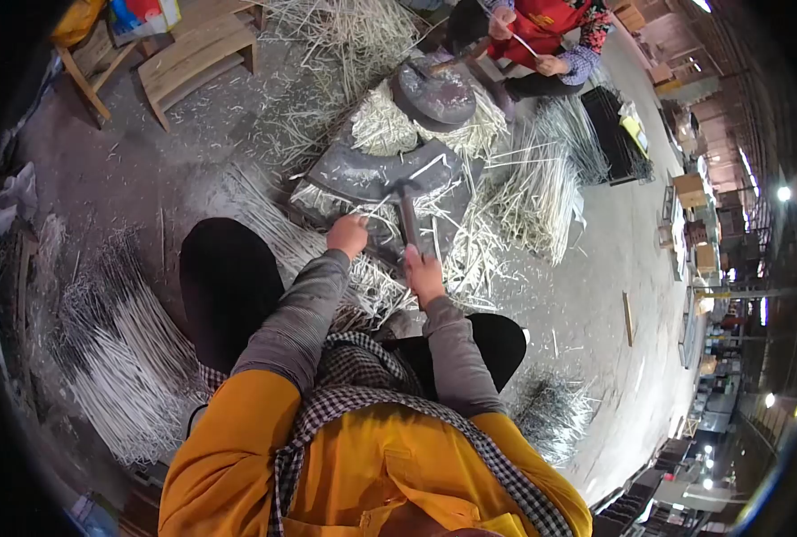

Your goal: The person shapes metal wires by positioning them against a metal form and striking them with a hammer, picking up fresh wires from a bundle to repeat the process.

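Observation:
My right hand point(425, 274) is wrapped round the handle of a hammer point(408, 219), whose head lies over a dark curved block point(354, 172). To its left, my left hand point(347, 234) is closed on a thin pale strip point(379, 205) that reaches toward the hammer head. Another pale strip point(430, 170), bent at an angle, rests on the block beyond the hammer. Loose pale strips point(376, 291) are heaped below and around the block, close to both hands.
Opposite, a person in a red apron point(542, 31) holds a pale strip by a round dark block point(434, 94). Bundles of strips lie at left point(130, 358), right point(537, 197) and lower right point(555, 416). A wooden bench point(197, 58) and a black crate point(615, 134) stand farther off.

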Motion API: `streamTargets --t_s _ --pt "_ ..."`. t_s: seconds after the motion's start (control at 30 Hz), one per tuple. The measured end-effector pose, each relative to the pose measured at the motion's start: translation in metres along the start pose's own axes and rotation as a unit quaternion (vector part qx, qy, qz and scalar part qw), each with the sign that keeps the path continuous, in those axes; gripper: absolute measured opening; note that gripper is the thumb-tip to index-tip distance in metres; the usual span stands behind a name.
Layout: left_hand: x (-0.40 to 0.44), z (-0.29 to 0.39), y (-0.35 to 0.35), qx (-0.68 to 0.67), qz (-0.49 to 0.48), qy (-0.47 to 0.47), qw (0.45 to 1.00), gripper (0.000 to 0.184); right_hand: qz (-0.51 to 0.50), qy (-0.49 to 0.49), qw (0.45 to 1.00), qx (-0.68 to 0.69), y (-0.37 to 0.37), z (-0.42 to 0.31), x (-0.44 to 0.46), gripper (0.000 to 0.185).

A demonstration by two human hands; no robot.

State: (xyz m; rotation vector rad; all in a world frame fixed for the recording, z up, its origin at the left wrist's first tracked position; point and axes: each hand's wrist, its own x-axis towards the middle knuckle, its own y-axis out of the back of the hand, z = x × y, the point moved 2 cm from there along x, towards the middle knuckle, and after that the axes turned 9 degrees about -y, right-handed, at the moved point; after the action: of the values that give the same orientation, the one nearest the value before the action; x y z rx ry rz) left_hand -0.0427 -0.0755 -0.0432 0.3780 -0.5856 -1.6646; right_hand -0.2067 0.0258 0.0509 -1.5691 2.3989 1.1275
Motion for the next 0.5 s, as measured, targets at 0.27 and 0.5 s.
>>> streamTargets --t_s 0.27,0.5 --pt "-0.001 0.024 0.015 -0.155 0.029 -0.024 0.987 0.024 0.037 0.03 0.986 0.16 0.017 -0.013 -0.004 0.043" --pt "-0.008 0.012 0.013 -0.109 0.017 0.009 0.994 0.02 0.024 0.105 0.971 0.213 0.015 -0.027 -0.022 0.044"
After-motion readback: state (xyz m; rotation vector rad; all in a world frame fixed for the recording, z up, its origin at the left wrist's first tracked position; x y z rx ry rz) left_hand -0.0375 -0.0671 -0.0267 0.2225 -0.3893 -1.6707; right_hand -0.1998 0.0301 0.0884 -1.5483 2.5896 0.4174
